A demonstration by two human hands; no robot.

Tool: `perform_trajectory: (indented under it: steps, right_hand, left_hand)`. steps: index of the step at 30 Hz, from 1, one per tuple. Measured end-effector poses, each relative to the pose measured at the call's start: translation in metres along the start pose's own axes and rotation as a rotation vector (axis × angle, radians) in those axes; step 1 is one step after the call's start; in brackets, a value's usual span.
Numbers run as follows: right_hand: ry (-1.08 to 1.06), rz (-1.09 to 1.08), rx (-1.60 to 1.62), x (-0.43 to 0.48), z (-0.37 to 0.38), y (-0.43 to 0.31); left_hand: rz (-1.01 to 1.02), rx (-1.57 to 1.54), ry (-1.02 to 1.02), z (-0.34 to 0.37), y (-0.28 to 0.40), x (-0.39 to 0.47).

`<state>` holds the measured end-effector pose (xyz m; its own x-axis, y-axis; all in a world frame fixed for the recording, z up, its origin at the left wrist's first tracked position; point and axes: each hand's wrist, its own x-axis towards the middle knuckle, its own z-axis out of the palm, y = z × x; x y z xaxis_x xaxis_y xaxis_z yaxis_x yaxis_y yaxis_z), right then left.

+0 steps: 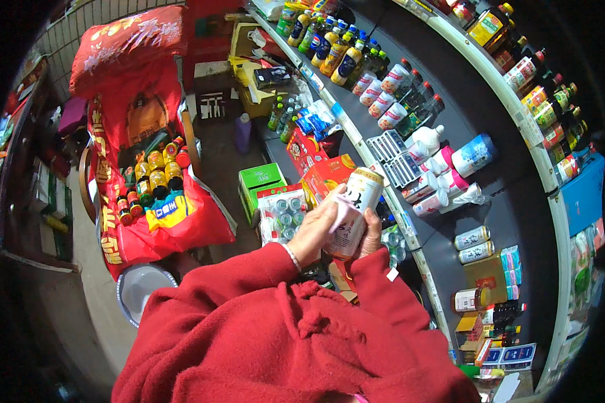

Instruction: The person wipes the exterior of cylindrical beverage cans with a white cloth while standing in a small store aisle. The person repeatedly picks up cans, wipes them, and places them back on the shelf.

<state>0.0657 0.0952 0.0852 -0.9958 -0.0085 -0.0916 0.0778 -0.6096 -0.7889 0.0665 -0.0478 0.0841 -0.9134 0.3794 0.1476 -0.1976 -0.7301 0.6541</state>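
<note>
A tall white-and-gold drink can (364, 190) is tilted in front of my chest, held between both hands. My left hand (312, 229) presses a pink cloth (344, 214) against the can's side. Around the can's lower right side curl the fingers of my right hand (369, 234); part of that hand is hidden behind the can. On the dark shelf to the right lie two similar white cans (473, 238). Below my hands are a shrink-wrapped pack of cans (285, 216) and an orange-red carton (327, 174).
A shelf edge (355, 136) runs close by on the right, with bottles (345, 63) and white tubs (431, 201) behind it. At left, a chair with a red covering (181, 237) holds several jars. A plastic basin (138, 289) and a green box (262, 184) stand lower down.
</note>
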Motion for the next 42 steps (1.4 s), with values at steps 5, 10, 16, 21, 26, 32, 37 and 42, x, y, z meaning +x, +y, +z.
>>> perform_trajectory:
  steps: [5, 10, 16, 21, 26, 32, 37, 42]
  right_hand:
    - [-0.093, -0.055, -0.068, 0.018, 0.005, -0.003]
    - [-0.081, -0.055, -0.084, 0.027, 0.008, -0.016]
    - [-0.101, -0.146, -0.053, 0.045, -0.003, -0.032]
    - [-0.092, -0.302, -0.077, 0.038, 0.012, -0.045]
    - [-0.122, -0.421, -0.319, 0.036, 0.007, -0.042]
    - [-0.149, -0.400, -0.360, 0.027, 0.015, -0.031]
    - [-0.180, -0.367, -0.345, 0.024, 0.025, -0.025]
    - [-0.179, -0.307, -0.212, 0.025, 0.029, -0.018]
  left_hand:
    - [0.307, 0.683, 0.014, -0.016, -0.008, 0.005]
    - [0.184, 0.320, 0.004, -0.006, -0.006, 0.004]
    - [-0.248, -0.494, 0.132, -0.008, -0.006, 0.016]
    - [-0.242, -0.607, 0.137, -0.009, -0.017, 0.020]
    - [-0.264, -0.664, 0.089, -0.009, -0.021, 0.015]
    - [-0.410, -0.735, 0.076, -0.021, -0.024, 0.004]
    - [-0.411, -0.682, 0.133, -0.034, -0.025, -0.006]
    - [-0.441, -0.569, 0.199, -0.048, -0.016, -0.017]
